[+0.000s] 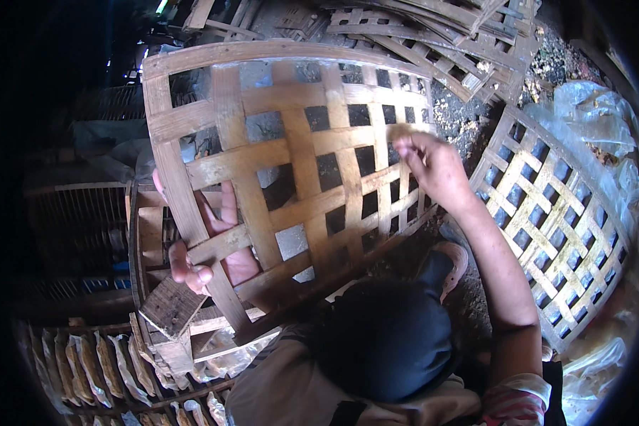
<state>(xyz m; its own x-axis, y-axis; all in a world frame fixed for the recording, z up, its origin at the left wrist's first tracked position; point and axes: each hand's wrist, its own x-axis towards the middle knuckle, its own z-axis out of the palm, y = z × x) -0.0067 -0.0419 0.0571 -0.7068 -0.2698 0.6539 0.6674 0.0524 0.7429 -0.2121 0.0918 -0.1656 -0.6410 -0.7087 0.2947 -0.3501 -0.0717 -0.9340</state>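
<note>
A woven bamboo lattice panel (302, 153) in a wooden frame is tilted up in front of me. My left hand (243, 264) is closed round its left edge, with fingers showing on both sides of the frame and the palm seen through the gaps. Over the right part of the lattice, my right hand (437, 170) is closed in a pinch. A small brownish thing at its fingertips is blurred, and I cannot make out what it is. Whether that thing touches the slats is unclear.
Another lattice panel (547, 220) leans at the right among clear plastic sheeting (596, 121). More lattice panels (433, 35) are piled at the far side. A wooden crate (184, 348) with a wood block (172, 307) stands left, beside rows of plastic-wrapped flat pieces (92, 369).
</note>
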